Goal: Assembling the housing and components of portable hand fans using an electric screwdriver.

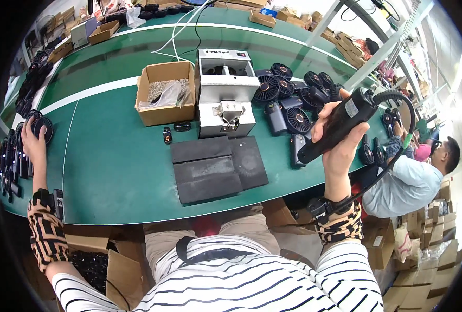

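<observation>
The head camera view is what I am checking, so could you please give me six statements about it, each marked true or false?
1. The right hand holds a dark cylindrical tool. True.
2. That tool is cordless. False: a black cable leaves its upper end.
3. The left hand is at the black fans on the left part of the green table. True.
4. A cardboard box stands left of the grey machine. True.
5. That box is closed on top. False: it is open, with small silvery pieces showing inside.
6. The left hand touches the grey machine. False: it is well apart, left of the box.
</observation>
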Available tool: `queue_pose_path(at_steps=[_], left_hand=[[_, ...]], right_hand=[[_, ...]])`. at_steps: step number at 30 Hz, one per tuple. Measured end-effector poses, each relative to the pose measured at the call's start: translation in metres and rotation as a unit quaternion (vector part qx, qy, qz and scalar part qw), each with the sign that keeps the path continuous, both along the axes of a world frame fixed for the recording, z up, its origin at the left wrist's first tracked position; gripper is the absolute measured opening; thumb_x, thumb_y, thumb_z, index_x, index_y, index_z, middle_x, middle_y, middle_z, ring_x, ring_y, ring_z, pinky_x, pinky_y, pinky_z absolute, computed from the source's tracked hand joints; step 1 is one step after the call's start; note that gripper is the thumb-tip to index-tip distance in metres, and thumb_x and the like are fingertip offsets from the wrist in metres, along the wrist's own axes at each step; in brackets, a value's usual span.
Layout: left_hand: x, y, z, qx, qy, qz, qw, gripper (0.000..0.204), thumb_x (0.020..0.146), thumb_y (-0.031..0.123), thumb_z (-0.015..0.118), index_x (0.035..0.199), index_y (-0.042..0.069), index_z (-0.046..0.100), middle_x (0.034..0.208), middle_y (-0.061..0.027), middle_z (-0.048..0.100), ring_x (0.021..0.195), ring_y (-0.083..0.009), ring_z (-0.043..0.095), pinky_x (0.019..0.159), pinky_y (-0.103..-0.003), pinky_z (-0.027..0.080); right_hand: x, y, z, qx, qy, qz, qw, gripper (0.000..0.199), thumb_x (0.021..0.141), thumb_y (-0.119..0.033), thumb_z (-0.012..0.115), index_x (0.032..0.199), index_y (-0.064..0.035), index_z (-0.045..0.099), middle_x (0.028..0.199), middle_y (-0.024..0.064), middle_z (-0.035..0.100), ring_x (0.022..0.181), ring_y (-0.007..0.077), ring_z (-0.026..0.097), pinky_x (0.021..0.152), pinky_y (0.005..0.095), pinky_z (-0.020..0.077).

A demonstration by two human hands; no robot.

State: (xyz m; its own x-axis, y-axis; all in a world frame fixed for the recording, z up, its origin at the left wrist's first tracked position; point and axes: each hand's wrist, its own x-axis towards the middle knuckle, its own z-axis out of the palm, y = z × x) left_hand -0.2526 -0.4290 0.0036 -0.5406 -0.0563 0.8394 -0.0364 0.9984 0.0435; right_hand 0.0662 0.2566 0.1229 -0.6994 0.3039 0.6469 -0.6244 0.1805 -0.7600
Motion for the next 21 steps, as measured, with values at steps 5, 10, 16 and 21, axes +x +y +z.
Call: queue_pose_path(at_steps=[5,10,16,21], left_hand=[[0.164,0.315,0.100,0.082,-0.220,-0.521,0.821,0.027,0.082,0.006,0.065,0.108,0.005,0.061,0.105,-0.0094,0.061,0.096,-0.0214,0.060,0.085,-0.032,0.046],[0.254,0.487,0.069,0.055,-0.466,-0.666,0.579,0.055,0.088,0.028,0.065,0.134,0.009,0.043,0.129,-0.0147,0.049,0.112,-0.0361,0.054,0.095,-0.041,0.045],[0.212,0.639,0.005,0.312,-0.462,-0.468,0.686,0.099,0.073,0.046,0.074,0.147,0.005,0.023,0.145,-0.0206,0.033,0.133,-0.0370,0.036,0.109,-0.044,0.033],[0.191,0.664,0.000,0.282,-0.486,-0.399,0.725,0.107,0.070,0.032,0.078,0.150,0.009,0.011,0.143,-0.0190,0.033,0.135,-0.0353,0.032,0.108,-0.056,0.027]], right_hand=[[-0.011,0.015,0.001,0.009,-0.008,-0.006,1.000,0.082,0.091,-0.069,0.034,0.139,-0.0022,0.030,0.093,0.0107,0.052,0.057,0.0118,0.052,0.050,0.0247,0.0436],[-0.012,0.019,0.009,0.015,0.001,0.022,1.000,0.085,0.089,-0.071,0.037,0.139,-0.0025,0.031,0.092,0.0100,0.052,0.055,0.0121,0.052,0.049,0.0253,0.0437],[0.005,0.026,-0.001,0.026,-0.022,0.006,0.999,0.086,0.088,-0.072,0.038,0.138,-0.0026,0.033,0.092,0.0095,0.052,0.055,0.0117,0.052,0.049,0.0253,0.0441],[0.012,0.037,-0.009,0.013,-0.017,0.016,1.000,0.087,0.087,-0.072,0.038,0.138,-0.0020,0.033,0.092,0.0098,0.053,0.054,0.0114,0.052,0.049,0.0246,0.0438]])
